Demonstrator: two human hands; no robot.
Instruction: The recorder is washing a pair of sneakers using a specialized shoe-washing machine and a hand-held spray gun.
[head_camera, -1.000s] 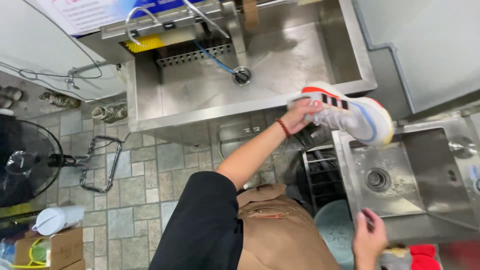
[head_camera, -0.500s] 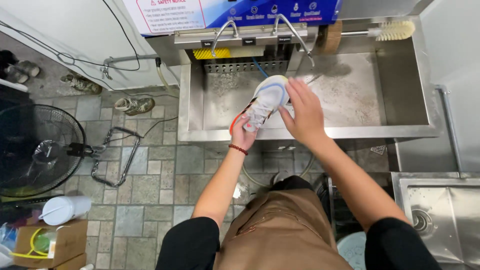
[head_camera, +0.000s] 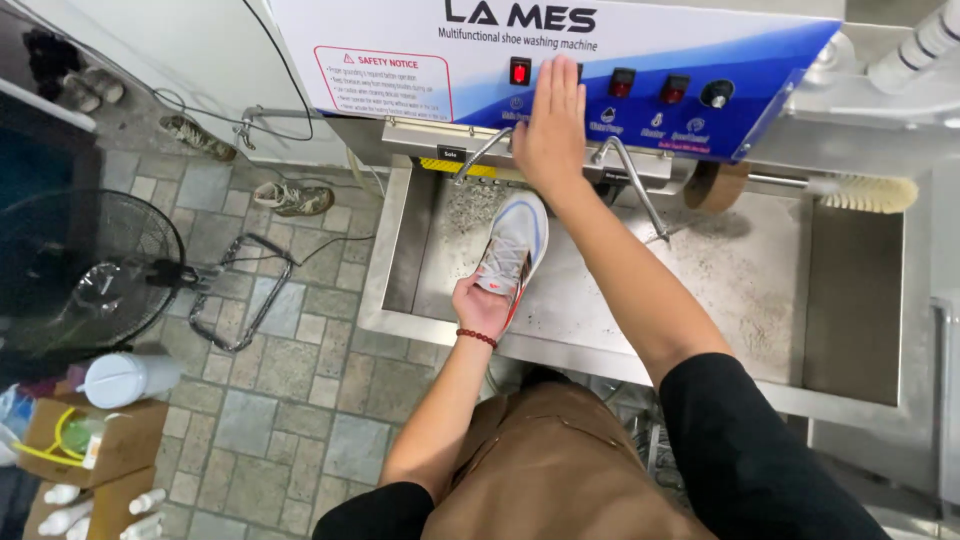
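Note:
My left hand (head_camera: 482, 305) grips the heel of a white sneaker (head_camera: 513, 243) with grey laces and a red sole edge, holding it toe-forward over the steel basin (head_camera: 750, 290) of a shoe washing machine. My right hand (head_camera: 550, 125) is stretched forward with fingers spread, its fingertips on the machine's blue and white control panel (head_camera: 640, 60) next to a lit red switch (head_camera: 519, 72). A red bead bracelet (head_camera: 477, 337) circles my left wrist.
A round brush (head_camera: 868, 192) on a shaft sticks out at the basin's right. Two curved metal taps (head_camera: 630, 180) hang over the basin. A floor fan (head_camera: 85, 270), a wire stand (head_camera: 245, 290), worn shoes (head_camera: 292, 197) and boxes with bottles (head_camera: 75, 450) stand on the tiled floor at left.
My right hand let go of the sneaker and reached up to the control panel. My left hand now holds the sneaker alone. The view has moved closer to the machine.

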